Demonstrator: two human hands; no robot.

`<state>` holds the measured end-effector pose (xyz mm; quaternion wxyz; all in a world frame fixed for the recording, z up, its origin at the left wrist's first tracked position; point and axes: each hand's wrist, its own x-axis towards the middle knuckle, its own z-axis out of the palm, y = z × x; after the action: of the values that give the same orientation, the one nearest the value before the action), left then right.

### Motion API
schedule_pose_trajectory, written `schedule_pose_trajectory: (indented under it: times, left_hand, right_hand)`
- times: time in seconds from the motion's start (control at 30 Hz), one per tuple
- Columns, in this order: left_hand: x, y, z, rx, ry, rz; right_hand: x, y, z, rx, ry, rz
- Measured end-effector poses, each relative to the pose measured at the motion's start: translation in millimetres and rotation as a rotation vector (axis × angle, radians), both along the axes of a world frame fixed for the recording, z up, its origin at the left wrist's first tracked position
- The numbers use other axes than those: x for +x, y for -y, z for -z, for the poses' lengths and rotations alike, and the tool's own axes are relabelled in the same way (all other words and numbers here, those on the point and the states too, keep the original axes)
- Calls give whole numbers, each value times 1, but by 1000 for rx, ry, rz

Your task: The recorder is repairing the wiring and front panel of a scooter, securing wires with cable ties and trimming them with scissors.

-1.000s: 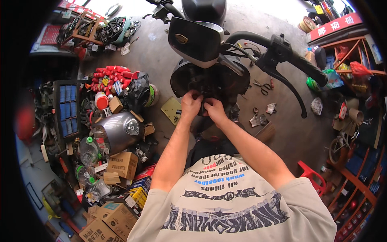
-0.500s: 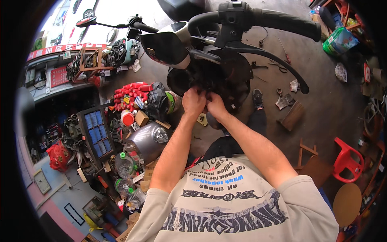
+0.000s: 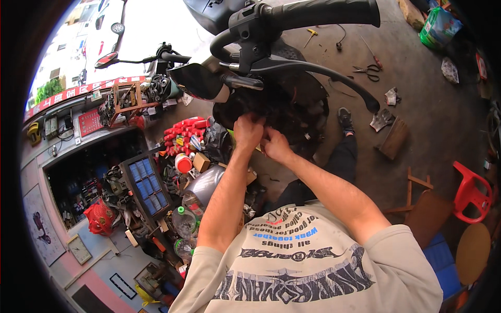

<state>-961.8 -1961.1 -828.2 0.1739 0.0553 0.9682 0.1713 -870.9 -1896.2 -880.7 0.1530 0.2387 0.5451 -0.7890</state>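
Note:
A scooter's front end fills the top middle, with its black handlebar grip (image 3: 326, 14) and brake lever (image 3: 334, 77) above my hands. Below them is a dark hollow housing (image 3: 308, 117), whose inside is hard to make out. My left hand (image 3: 249, 131) reaches into the housing's near side, fingers curled and their tips lost in the dark. Close beside it on the right, my right hand (image 3: 275, 145) is closed, with thumb and fingers pinched together. Whatever lies between the fingers of either hand is hidden.
At left are red bottles (image 3: 182, 133), a black plastic bag (image 3: 218, 141), a silver scooter panel (image 3: 207, 180) and clear plastic bottles (image 3: 183, 221). Scissors (image 3: 369, 72), a screwdriver (image 3: 377, 61), gloves (image 3: 382, 120) and a wooden block (image 3: 394, 138) lie on the right floor. A red plastic chair (image 3: 472, 193) stands farther right.
The view has shifted, so the handlebar sits farther left and higher. Both hands stay at the housing; my right hand appears slightly lower beside the left.

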Motion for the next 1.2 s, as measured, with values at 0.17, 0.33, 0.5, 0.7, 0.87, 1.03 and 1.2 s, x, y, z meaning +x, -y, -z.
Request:
schedule_pose_trajectory:
  times: [0.17,0.33,0.5,0.7,0.87,1.03,1.2]
  left_hand:
    - [-6,14,-1,128,84,-21]
    - [4,16,4,198,-56,-67]
    - [7,4,10,284,-117,-205]
    - [-5,5,20,383,-88,-158]
    - [-15,1,18,492,94,-230]
    - [-15,-16,5,353,5,-226]
    - [-14,-6,6,411,-61,-251]
  right_hand:
    - [0,-5,0,-20,4,12]
    - [7,-38,9,189,34,148]
    - [-24,-73,-1,440,-53,128]
    - [-58,-79,-18,743,-125,-281]
    - [-70,-80,-18,894,-185,-471]
    - [-79,-83,-16,1029,-280,-643]
    - [-71,-83,-6,890,-533,-351]
